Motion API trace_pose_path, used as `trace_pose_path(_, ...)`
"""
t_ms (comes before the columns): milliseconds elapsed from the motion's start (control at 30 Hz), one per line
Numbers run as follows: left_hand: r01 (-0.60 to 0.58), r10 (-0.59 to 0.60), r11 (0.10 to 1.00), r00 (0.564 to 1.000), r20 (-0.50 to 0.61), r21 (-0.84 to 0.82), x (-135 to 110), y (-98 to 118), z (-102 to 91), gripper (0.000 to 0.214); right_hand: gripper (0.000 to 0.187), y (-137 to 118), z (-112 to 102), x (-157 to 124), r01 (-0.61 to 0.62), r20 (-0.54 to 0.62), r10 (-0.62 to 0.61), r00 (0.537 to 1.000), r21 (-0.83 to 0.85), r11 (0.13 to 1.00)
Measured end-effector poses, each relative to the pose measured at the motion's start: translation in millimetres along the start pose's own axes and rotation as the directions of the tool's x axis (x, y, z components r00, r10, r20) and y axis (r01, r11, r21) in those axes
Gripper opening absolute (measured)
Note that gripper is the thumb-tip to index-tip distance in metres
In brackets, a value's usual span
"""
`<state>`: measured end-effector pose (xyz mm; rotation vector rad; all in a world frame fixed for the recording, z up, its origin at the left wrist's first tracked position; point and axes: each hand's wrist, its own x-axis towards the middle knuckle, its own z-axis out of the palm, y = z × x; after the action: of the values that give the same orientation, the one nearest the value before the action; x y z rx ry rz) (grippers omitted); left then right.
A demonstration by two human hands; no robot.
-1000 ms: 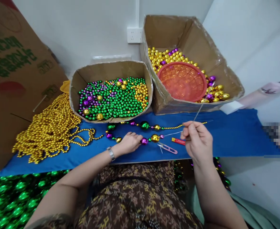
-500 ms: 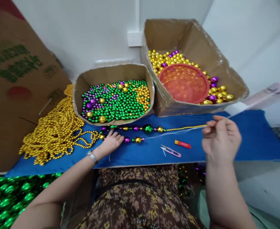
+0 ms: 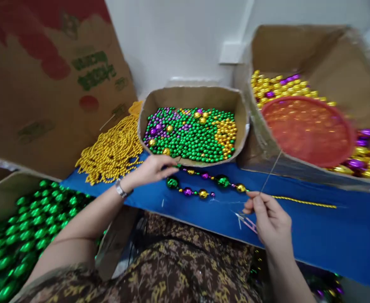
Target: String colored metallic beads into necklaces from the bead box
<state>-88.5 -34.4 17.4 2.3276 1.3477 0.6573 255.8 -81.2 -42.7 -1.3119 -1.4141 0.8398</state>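
Right hand (image 3: 271, 221) drew back, pinching thin wire (image 3: 271, 170); glossy round bead strand (image 3: 203, 187).

Bead strand (image 3: 203, 185): on the cloth (image 3: 330, 235), between left hand (image 3: 150, 168) and right hand (image 3: 270, 219). Small box (image 3: 192, 130): just behind the left hand. Chain pile (image 3: 112, 151): left of it. Large box (image 3: 314, 105), basket (image 3: 307, 128) in it: behind the right hand.
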Motion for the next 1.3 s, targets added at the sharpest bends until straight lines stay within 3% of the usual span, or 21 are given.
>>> trace_pose_path(67,0.176,-0.167,0.983,0.973,-0.158,0.051,-24,-12,-27.2,0.018,0.028,6,5,-4,0.067,0.142,-0.044,0.989,-0.161,0.985)
trace_pose_path(133,0.369,-0.323,0.921,0.902,-0.287,0.123,-57,-27,-50.9,0.02,0.028,14,10,-8,0.207,0.288,-0.115,0.951,-0.311,0.928)
trace_pose_path(200,0.553,-0.457,0.821,0.787,-0.414,0.145,-95,-41,-68.1,0.019,0.03,25,11,-11,0.401,0.421,-0.225,0.879,-0.395,0.827)
trace_pose_path(267,0.698,-0.548,0.708,0.639,-0.54,0.106,-134,-54,-78.9,0.016,0.032,40,9,-13,0.595,0.536,-0.342,0.772,-0.42,0.686)
trace_pose_path(333,0.785,-0.592,0.618,0.505,-0.629,0.049,-171,-65,-84.9,0.016,0.034,59,5,-14,0.733,0.625,-0.411,0.664,-0.435,0.524)
trace_pose_path(367,0.811,-0.604,0.585,0.453,-0.656,0.022,-188,-69,-86.5,0.017,0.035,70,2,-14,0.767,0.655,-0.413,0.632,-0.456,0.451)
trace_pose_path(433,0.836,-0.622,0.547,0.375,-0.687,-0.039,-210,-71,-86.4,0.018,0.036,87,-1,-14,0.773,0.684,-0.363,0.633,-0.534,0.343)
trace_pose_path(500,0.823,-0.63,0.556,0.325,-0.705,-0.118,-211,-64,-81.4,0.019,0.031,95,-1,-17,0.723,0.675,-0.26,0.691,-0.63,0.285)
trace_pose_path(533,0.795,-0.621,0.587,0.323,-0.714,-0.151,-202,-58,-77.2,0.019,0.026,95,0,-18,0.69,0.664,-0.195,0.722,-0.672,0.269)
trace_pose_path(600,0.698,-0.591,0.688,0.378,-0.712,-0.201,-171,-40,-66.5,0.019,0.019,87,5,-20,0.622,0.637,-0.033,0.77,-0.738,0.263)
trace_pose_path(667,0.539,-0.603,0.772,0.453,-0.657,-0.337,-125,-20,-54.1,0.017,0.019,74,14,-16,0.577,0.618,0.134,0.775,-0.778,0.251)
trace_pose_path(700,0.428,-0.599,0.8,0.55,-0.582,-0.42,-99,-10,-47.1,0.016,0.019,68,19,-13,0.575,0.621,0.181,0.763,-0.779,0.251)
trace_pose_path(767,0.24,-0.532,0.773,0.75,-0.394,-0.587,-41,10,-30.0,0.016,0.02,58,26,-8,0.559,0.609,0.226,0.76,-0.791,0.248)
trace_pose_path(833,0.171,-0.42,0.701,0.884,-0.206,-0.692,17,28,-8.1,0.017,0.019,54,30,-8,0.541,0.593,0.228,0.772,-0.802,0.252)
trace_pose_path(867,0.165,-0.373,0.646,0.92,-0.121,-0.745,44,35,4.3,0.018,0.019,54,31,-9,0.535,0.587,0.221,0.779,-0.805,0.255)
trace_pose_path(967,0.219,-0.341,0.519,0.939,0.034,-0.826,109,49,40.8,0.017,0.014,61,32,-15,0.54,0.595,0.178,0.784,-0.795,0.278)
trace_pose_path(1033,0.204,-0.296,0.536,0.954,0.044,-0.819,140,55,58.7,0.017,0.011,67,32,-17,0.546,0.601,0.135,0.787,-0.782,0.301)
trace_pose_path(1133,0.01,-0.14,0.784,0.977,-0.161,-0.621,180,54,66.5,0.018,0.006,75,30,-16,0.56,0.616,0.07,0.784,-0.752,0.347)
trace_pose_path(1200,-0.069,-0.052,0.949,0.928,-0.368,-0.307,209,37,58.6,0.021,0.005,80,29,-15,0.567,0.62,0.033,0.784,-0.736,0.371)
trace_pose_path(1233,-0.022,-0.047,0.988,0.901,-0.432,-0.152,224,24,52.1,0.024,0.005,83,29,-15,0.568,0.619,0.016,0.785,-0.73,0.38)
trace_pose_path(1300,0.188,-0.151,0.981,0.897,-0.416,0.05,253,-7,37.2,0.032,0.007,89,30,-16,0.566,0.61,-0.014,0.792,-0.726,0.392)
